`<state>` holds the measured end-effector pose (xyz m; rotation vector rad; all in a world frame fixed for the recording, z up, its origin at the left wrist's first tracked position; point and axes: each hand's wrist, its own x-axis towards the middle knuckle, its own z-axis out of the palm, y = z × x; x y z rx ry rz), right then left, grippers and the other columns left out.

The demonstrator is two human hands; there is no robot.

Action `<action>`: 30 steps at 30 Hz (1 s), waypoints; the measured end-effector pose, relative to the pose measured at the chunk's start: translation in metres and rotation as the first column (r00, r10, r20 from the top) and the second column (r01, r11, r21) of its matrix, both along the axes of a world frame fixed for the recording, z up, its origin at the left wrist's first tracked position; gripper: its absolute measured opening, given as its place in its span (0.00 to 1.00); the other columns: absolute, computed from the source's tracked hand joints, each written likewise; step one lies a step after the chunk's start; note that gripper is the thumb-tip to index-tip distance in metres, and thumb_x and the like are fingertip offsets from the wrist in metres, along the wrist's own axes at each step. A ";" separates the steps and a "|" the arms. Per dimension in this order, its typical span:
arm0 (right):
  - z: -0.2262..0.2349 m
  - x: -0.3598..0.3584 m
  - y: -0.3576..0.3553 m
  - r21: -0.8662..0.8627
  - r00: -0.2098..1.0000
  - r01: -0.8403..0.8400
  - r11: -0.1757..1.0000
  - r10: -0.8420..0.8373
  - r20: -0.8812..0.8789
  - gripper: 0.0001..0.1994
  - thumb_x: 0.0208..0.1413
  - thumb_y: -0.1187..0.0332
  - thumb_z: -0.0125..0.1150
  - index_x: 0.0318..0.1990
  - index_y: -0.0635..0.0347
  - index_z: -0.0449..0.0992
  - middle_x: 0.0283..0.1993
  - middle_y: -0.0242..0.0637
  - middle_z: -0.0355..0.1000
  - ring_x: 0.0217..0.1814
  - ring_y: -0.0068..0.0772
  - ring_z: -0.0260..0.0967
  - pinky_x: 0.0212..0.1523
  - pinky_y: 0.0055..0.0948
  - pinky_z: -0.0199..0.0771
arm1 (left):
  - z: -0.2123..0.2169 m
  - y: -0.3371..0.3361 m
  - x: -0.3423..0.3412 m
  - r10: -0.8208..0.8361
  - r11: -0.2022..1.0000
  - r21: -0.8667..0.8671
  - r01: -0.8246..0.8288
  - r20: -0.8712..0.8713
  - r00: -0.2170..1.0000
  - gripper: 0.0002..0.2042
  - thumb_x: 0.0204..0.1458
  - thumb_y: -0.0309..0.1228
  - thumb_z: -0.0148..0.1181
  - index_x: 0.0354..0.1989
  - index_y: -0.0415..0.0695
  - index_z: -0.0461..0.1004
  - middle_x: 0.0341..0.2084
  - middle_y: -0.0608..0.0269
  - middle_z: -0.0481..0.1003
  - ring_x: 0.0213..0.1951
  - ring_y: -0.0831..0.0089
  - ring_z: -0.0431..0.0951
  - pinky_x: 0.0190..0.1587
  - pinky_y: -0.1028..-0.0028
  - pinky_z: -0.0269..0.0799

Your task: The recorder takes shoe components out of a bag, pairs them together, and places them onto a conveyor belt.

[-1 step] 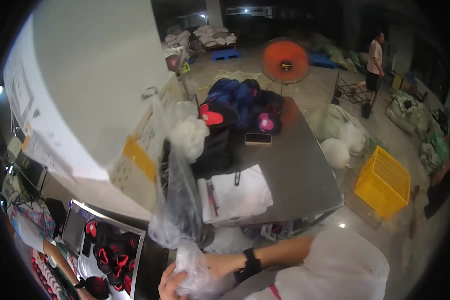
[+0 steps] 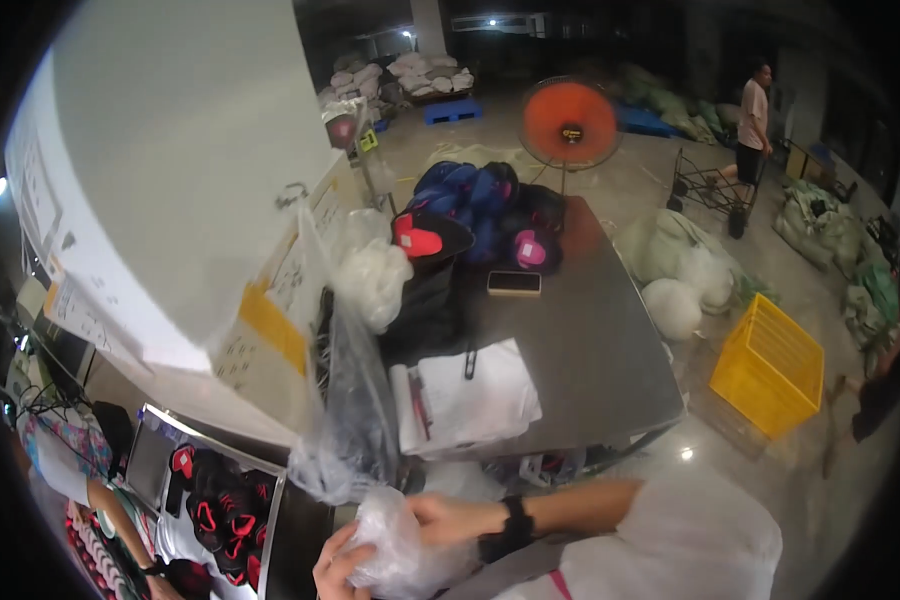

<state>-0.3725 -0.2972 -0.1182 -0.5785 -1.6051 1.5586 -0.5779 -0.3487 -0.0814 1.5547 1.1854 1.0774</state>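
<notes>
At the near edge, both hands are closing on a crumpled clear plastic bag point(image 2: 395, 545): the right hand point(image 2: 448, 520), wearing a black wristband point(image 2: 510, 528), is pinching the bag's top, while the left hand point(image 2: 335, 570) is cupping it from below with fingers curled. Just above them, a bunch of hanging clear bags point(image 2: 345, 400) is drooping beside a white pillar point(image 2: 170, 170). Farther on, the grey metal surface point(image 2: 590, 340) is carrying white folded papers point(image 2: 470, 395), a phone point(image 2: 514, 283) and a pile of dark and blue clothing point(image 2: 470, 210). To the right a yellow crate point(image 2: 770, 365) is sitting on the floor. At the far end an orange fan point(image 2: 568, 122) is standing, and another person point(image 2: 753, 120) is standing by a cart
</notes>
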 end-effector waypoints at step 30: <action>-0.093 0.462 -0.084 -0.040 0.184 0.982 0.182 -0.912 0.368 0.21 0.42 0.75 0.62 0.47 0.65 0.68 0.47 0.40 0.69 0.50 0.34 0.66 0.51 0.30 0.65 | 0.067 0.461 0.244 0.565 0.824 0.566 -0.015 -0.820 0.092 0.09 0.43 0.32 0.52 0.31 0.44 0.76 0.28 0.54 0.76 0.32 0.56 0.77 0.36 0.62 0.73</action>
